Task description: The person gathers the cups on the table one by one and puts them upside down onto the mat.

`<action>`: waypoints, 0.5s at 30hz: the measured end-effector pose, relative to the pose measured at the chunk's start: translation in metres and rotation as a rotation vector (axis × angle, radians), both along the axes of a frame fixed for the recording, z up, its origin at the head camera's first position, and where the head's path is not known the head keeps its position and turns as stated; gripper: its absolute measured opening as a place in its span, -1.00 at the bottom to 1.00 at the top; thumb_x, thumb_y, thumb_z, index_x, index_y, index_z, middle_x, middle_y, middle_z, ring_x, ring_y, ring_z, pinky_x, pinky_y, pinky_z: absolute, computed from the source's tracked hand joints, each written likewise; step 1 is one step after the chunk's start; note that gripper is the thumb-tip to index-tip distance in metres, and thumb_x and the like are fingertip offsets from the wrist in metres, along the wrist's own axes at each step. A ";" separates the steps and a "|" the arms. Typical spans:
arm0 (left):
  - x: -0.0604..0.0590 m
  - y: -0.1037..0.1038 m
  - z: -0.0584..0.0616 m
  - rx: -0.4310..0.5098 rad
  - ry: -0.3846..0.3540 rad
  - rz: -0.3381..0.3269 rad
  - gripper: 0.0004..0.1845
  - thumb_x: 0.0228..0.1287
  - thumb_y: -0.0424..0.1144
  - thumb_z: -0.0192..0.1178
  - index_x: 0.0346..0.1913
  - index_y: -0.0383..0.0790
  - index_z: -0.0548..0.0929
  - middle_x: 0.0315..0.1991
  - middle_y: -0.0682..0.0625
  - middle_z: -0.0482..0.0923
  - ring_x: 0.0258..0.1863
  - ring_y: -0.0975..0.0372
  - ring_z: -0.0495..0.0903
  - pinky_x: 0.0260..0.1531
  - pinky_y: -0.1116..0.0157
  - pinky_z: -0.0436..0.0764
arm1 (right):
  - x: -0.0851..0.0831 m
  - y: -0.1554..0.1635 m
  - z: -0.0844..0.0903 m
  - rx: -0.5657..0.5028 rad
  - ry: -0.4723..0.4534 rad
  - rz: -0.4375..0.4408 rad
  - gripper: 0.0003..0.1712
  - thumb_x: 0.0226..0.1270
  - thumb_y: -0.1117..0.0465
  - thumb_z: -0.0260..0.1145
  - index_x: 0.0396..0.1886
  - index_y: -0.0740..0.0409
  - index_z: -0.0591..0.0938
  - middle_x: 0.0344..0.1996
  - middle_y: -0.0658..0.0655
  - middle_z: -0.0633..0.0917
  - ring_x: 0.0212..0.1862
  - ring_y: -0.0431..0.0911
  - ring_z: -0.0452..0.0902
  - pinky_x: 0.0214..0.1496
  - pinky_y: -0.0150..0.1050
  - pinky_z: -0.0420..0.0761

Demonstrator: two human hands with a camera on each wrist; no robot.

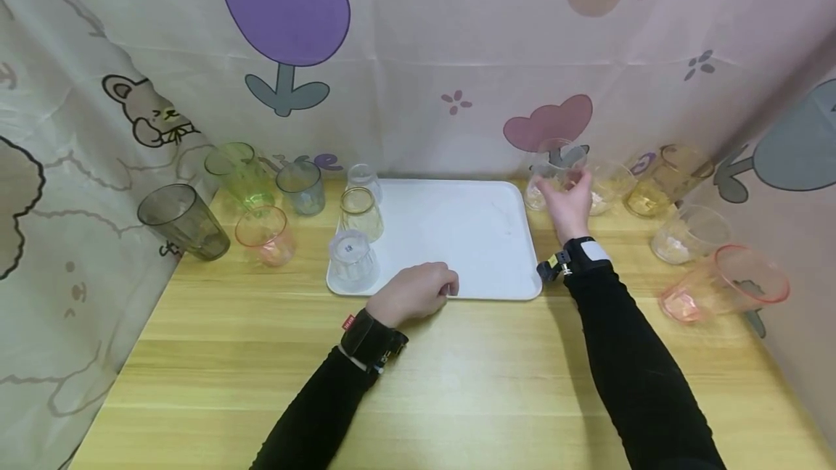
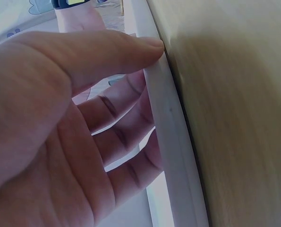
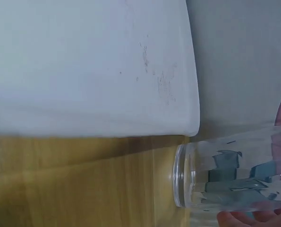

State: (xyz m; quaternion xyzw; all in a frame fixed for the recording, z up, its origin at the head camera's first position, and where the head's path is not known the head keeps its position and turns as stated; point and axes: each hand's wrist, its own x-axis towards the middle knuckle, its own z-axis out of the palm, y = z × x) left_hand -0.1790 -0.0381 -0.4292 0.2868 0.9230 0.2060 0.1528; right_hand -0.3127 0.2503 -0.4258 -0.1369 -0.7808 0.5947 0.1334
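My right hand [image 1: 567, 203] grips a tall clear glass [image 3: 239, 177] that stands beyond the tray's back right corner. In the right wrist view only parts of the fingers [image 3: 246, 220] show against its side. My left hand [image 1: 413, 291] is at the front edge of the white tray [image 1: 457, 238]. The left wrist view shows its thumb on the outer rim [image 2: 175, 137] and curled fingers against the inner side, pinching the edge. On the tray's left side stand a ribbed clear glass [image 1: 353, 263], base up, a pale amber glass [image 1: 362, 217] and another clear glass [image 1: 364, 178].
Left of the tray are a dark grey glass [image 1: 186, 223], a green glass [image 1: 243, 176], a pink glass [image 1: 266, 238] and a blue-grey glass [image 1: 302, 188]. On the right are clear glasses [image 1: 689, 234], an amber mug [image 1: 666, 181] and a tall pink glass [image 1: 721, 285]. A patterned curtain [image 1: 418, 122] hangs behind.
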 end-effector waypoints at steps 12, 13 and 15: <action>0.002 0.000 0.000 0.002 -0.001 0.012 -0.79 0.43 -0.39 0.18 -0.05 -0.07 0.75 -0.07 0.10 0.65 -0.12 0.28 0.58 -0.03 0.28 0.66 | 0.012 -0.002 0.004 -0.022 0.036 0.003 0.03 0.38 -0.03 0.46 0.62 0.09 0.07 0.53 0.16 0.21 0.52 0.03 0.16 0.50 -0.14 0.36; 0.002 0.000 0.000 0.001 0.002 0.011 -0.79 0.42 -0.39 0.18 -0.05 -0.07 0.75 -0.07 0.11 0.65 -0.12 0.28 0.58 -0.03 0.28 0.66 | 0.014 -0.003 0.005 -0.031 0.054 -0.001 0.02 0.38 -0.01 0.47 0.61 0.11 0.08 0.52 0.17 0.22 0.52 0.03 0.18 0.50 -0.15 0.37; 0.003 0.000 0.000 -0.002 0.008 0.008 -0.79 0.41 -0.39 0.19 -0.05 -0.07 0.75 -0.08 0.11 0.64 -0.12 0.27 0.58 -0.04 0.28 0.65 | 0.019 -0.005 0.008 -0.058 0.091 -0.007 0.01 0.37 0.03 0.48 0.61 0.11 0.09 0.52 0.18 0.23 0.51 0.02 0.21 0.51 -0.18 0.35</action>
